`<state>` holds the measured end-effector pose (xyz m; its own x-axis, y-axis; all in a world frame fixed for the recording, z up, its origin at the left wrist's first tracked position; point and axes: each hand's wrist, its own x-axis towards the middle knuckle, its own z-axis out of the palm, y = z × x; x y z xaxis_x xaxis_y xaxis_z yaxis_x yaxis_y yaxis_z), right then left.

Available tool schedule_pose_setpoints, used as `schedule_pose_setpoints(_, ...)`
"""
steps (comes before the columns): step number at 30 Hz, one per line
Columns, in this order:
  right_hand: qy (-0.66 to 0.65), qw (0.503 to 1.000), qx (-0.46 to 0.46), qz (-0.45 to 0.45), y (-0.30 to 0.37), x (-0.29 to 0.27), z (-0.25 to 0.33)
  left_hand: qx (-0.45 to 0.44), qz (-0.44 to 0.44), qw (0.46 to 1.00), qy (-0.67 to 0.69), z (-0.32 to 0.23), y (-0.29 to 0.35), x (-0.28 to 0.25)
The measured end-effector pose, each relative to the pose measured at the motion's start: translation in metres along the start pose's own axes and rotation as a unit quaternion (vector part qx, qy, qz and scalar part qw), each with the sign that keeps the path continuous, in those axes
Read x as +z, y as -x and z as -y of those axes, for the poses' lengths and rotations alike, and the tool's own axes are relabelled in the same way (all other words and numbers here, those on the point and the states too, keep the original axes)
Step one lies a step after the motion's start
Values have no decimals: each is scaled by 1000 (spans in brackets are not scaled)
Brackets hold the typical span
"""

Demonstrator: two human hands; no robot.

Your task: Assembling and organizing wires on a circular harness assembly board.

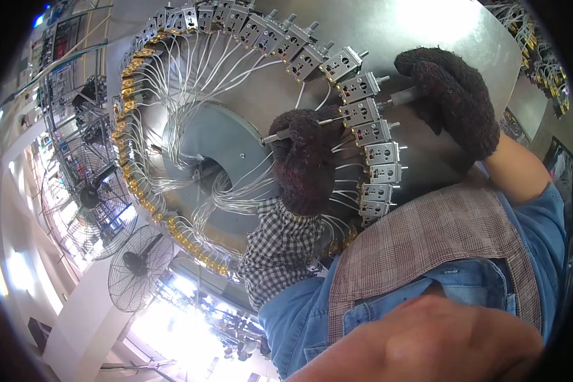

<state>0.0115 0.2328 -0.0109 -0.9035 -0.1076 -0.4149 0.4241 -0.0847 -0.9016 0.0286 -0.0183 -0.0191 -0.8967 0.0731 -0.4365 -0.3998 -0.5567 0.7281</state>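
My left hand [304, 162], in a dark knitted glove and a checked sleeve cover, is closed around a slim rod-like tool [277, 136]. The tool's thin metal tip reaches right, to one small silver metal box [361, 113] in a ring of such boxes with shafts. From the right comes my gloved right hand [455, 95], its fingers closed on a grey cylindrical tool [407, 96]. That tool's narrow end points at the shaft side of the same box; whether it touches cannot be made out. Thin white wires [232, 73] run from the boxes towards the ring's centre.
The boxes stand around the rim of a round metal table [452, 32] with a raised grey disc [235, 127]. Brass-coloured fittings [126, 114] line the ring's left side. Two caged fans [137, 264] stand at left. More wired parts [544, 51] hang at far right.
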Motion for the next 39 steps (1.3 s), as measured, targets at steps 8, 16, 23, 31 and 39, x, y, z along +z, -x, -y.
schedule_pose_setpoints(8,-3,998,-57,-25,4,9,10,-67,-16,994,82,-3,-2,-7)
schedule_pose_setpoints(16,-14,1000,7,9,4,2,20,39,9,975,-217,-3,-3,5)
schedule_pose_setpoints(23,56,993,-107,4,4,4,13,-60,-31,997,-28,-6,1,8)
schedule_pose_setpoints(31,46,996,-72,13,2,1,10,-37,6,998,-51,-5,-3,2)
schedule_pose_setpoints(39,42,999,-12,15,1,3,17,-69,-8,998,-11,-5,-2,5)
